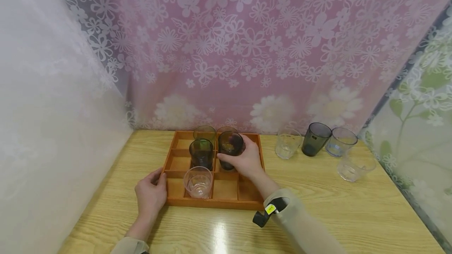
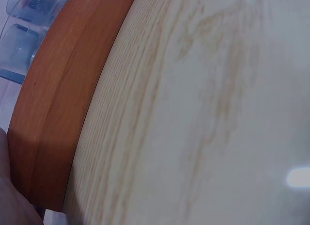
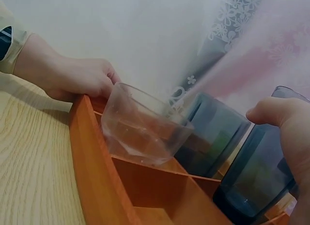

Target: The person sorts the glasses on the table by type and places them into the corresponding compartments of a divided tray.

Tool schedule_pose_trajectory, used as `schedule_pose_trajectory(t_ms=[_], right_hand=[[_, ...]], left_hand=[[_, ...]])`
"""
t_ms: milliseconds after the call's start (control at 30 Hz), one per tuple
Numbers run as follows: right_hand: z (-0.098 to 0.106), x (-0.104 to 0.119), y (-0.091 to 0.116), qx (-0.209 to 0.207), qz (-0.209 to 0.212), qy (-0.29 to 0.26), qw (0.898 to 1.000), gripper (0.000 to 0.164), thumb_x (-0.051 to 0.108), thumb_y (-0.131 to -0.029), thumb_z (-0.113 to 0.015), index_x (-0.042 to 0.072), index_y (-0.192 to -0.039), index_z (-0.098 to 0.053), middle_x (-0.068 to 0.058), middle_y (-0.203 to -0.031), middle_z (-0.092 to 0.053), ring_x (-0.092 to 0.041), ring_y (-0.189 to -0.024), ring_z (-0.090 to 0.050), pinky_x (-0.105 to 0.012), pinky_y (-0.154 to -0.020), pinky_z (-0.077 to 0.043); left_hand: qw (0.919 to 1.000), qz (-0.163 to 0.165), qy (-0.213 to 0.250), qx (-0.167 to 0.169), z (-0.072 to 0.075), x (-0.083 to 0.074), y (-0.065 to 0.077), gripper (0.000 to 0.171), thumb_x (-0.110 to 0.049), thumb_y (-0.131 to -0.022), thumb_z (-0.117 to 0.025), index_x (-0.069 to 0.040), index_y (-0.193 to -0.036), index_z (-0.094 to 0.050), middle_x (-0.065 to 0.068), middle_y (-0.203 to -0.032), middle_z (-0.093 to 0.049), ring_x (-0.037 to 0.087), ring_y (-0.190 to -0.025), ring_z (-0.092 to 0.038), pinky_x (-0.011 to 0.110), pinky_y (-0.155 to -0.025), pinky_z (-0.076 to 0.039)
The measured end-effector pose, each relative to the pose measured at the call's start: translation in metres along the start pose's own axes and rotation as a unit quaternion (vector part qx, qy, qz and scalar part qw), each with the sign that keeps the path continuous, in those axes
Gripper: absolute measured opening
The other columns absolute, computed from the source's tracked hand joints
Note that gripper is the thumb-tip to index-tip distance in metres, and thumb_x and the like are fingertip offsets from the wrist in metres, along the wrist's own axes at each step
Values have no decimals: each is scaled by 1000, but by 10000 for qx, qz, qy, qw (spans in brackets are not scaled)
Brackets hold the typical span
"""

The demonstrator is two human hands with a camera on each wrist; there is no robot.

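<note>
My right hand (image 1: pixel 248 159) grips a dark grey glass tumbler (image 1: pixel 227 148) from its right side, thumb across the near face. The tumbler is over the middle row of a wooden compartment tray (image 1: pixel 215 203), tilted in the right wrist view. At the tray's left edge, near the front corner, my left hand (image 1: pixel 151 194) holds the wall. Another dark tumbler (image 1: pixel 201 156) stands in the compartment to the left. A clear, faintly pink glass (image 1: pixel 198 183) sits in the front row. Behind are a green glass (image 1: pixel 204 131) and a brownish glass (image 1: pixel 226 129), mostly hidden by the dark ones.
To the right of the tray stand a clear glass (image 1: pixel 287 144), a dark grey tumbler (image 1: pixel 315 140), a bluish glass (image 1: pixel 340 142) and another clear glass (image 1: pixel 353 167). A pink floral curtain (image 1: pixel 226 69) hangs behind the wooden table (image 1: pixel 318 203), with pale sheets at both sides.
</note>
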State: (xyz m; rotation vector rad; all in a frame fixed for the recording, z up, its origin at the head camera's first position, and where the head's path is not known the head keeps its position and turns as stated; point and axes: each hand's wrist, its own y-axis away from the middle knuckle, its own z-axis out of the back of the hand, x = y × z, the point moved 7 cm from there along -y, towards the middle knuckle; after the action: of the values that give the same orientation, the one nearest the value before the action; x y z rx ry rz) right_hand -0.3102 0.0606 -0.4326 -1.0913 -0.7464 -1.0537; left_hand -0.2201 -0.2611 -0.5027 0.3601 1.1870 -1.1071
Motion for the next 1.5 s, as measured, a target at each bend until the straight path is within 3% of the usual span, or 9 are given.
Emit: schedule_pose_trajectory(t_ms=[267, 467, 700, 1167, 1367, 1500], right_hand=[[-2, -12, 4, 36, 65, 279, 9996, 68, 26, -72, -101, 10, -130, -68, -5, -119, -72, -22, -108, -68, -46, -94, -56], [-5, -20, 7, 175, 37, 56, 9998, 70, 21, -72, -101, 2, -131, -68, -10, -121, -72, -25, -110, -68, -48, -94, -56], [-8, -26, 12, 260, 0, -3, 9997, 68, 20, -69, -103, 6, -127, -70, -7, -118, -73, -23, -108, -68, -46, -94, -56], [-10, -30, 14, 533, -173, -68, 9984, 76, 22, -72, -101, 1, -135, -65, -16, -127, -69, -26, -114, -65, -48, -99, -53], [-7, -28, 15, 586, -361, -509, 9963, 81, 13, -73, -100, 2, -142, -59, -16, -137, -64, -25, -127, -62, -43, -109, -48], [-2, -25, 16, 526, -358, -511, 9967, 83, 11, -74, -99, 5, -145, -57, -11, -138, -64, -26, -132, -59, -43, -113, -45]], left_hand=[[10000, 48, 49, 56, -2, -1, 0, 23, -3, -100, -69, 5, -120, -77, 22, -108, -77, 34, -96, -75, 2, -68, -44], [9999, 64, 90, 92, -4, -1, 1, 23, -4, -100, -69, 5, -121, -77, 23, -109, -77, 35, -97, -75, 2, -69, -44], [9998, 149, -3, 104, -4, 2, 3, 24, -6, -101, -69, 4, -121, -77, 20, -108, -78, 32, -94, -76, 5, -67, -46], [9999, 109, -80, 48, -4, 3, 2, 24, -7, -100, -70, 3, -120, -78, 19, -107, -78, 30, -91, -75, 7, -66, -48], [9999, 111, -60, 81, -4, 2, 2, 24, -6, -101, -69, 3, -121, -78, 19, -108, -78, 31, -92, -75, 7, -66, -48], [9999, 87, -85, 38, -2, 2, 2, 23, -6, -100, -69, 3, -120, -78, 19, -107, -78, 31, -93, -75, 7, -67, -47]])
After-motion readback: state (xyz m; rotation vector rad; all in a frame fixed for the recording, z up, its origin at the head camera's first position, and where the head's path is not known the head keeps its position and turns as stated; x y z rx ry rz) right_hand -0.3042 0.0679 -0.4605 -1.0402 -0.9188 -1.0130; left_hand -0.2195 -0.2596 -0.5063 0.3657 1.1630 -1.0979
